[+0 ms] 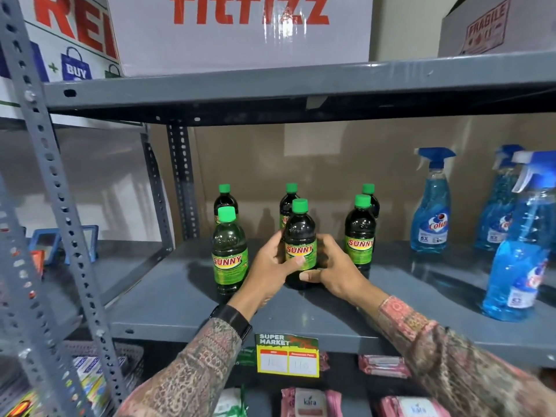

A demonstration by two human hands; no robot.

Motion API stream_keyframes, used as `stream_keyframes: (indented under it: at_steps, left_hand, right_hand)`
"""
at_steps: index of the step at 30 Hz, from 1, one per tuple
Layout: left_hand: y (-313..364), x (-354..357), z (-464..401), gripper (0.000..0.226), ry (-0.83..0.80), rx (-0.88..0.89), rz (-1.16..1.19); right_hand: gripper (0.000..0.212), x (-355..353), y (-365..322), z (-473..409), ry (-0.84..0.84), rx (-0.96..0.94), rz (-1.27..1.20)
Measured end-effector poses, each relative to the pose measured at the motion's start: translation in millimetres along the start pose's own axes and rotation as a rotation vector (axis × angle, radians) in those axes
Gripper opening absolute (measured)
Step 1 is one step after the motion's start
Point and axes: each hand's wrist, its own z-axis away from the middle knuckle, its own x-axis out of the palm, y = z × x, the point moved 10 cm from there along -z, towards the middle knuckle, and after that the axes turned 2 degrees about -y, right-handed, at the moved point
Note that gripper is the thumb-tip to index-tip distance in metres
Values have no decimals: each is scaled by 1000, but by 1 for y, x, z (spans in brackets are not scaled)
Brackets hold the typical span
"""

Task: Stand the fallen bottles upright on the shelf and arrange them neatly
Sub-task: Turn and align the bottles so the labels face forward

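With our left hand (275, 266) and right hand (332, 270) clamped on the middle bottle (300, 236), a careless nudge could topple its upright neighbours.

"SUNNY" stands in red on the green label of the bottle (300, 245) between the fingers (293, 261) of both hands, and on the bottles left (229, 254) and right (359, 236) of them. Above, a white carton (240, 31) reads "fitfizz"; beside it a box (75, 40) shows "BUY", and another box (487, 28) "FRAGILE". Right of the fingers, a blue spray bottle (430, 212) reads "Colin" and "5X". Below them, a shelf tag (287, 355) says "SUPER MARKET"; a pink packet (310, 403) says "kara".
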Motion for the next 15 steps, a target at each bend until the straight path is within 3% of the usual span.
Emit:
stream_keyframes:
  at_steps: [8,15]
  left_hand:
    - [2,4,28,61,-44,53,56]
    - [5,3,42,62,12,59,5]
  right_hand:
    - [83,4,-12,33,-29,-44,61]
    - [90,0,-21,50,-41,-9,74]
